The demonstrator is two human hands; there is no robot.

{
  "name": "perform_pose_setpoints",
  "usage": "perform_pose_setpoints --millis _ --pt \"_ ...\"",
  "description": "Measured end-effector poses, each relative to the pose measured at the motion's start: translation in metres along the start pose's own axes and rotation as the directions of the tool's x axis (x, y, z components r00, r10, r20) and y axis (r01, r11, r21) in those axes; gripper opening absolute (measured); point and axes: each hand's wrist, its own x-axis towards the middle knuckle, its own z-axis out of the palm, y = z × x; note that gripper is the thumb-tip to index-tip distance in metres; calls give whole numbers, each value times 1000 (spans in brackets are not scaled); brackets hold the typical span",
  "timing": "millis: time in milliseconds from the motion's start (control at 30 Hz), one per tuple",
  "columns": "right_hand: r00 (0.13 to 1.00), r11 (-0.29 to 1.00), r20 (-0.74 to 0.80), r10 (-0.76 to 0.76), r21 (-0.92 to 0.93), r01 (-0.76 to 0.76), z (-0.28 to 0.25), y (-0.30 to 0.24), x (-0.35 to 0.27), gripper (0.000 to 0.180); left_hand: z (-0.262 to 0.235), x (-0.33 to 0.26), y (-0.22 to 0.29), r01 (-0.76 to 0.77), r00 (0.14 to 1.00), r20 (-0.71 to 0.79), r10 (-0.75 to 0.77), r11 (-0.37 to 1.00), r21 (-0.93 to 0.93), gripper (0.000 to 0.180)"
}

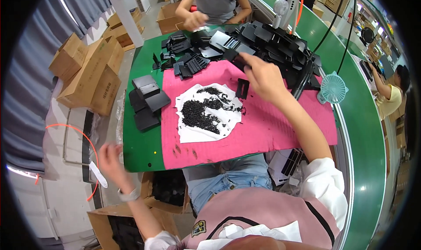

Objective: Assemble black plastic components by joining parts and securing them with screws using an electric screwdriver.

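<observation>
My right hand reaches over the far part of the pink mat, its fingers closed on a black plastic piece. Just below it, a small black rectangular frame lies on the mat. Many tiny black parts are spread over a white cloth in the middle of the mat. Off the table's left edge, my left hand hangs in the air, slightly blurred. Its fingers are loosely bent and apart, with nothing visible in them.
Black plastic covers are stacked at the green table's left. Larger black piles fill the far side, where another person's hand works. A teal fan stands at the right. Below the left edge are open cardboard boxes.
</observation>
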Motion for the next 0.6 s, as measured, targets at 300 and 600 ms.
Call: perform_pose_setpoints --millis 300,600 --pt "886 849 191 -422 -260 460 -22 -83 -53 50 189 -59 84 618 537 832 -140 737 -274 31" --pt "949 983 272 -159 135 126 68 -15 52 29 167 -14 34 510 768 632 -105 698 -503 24"
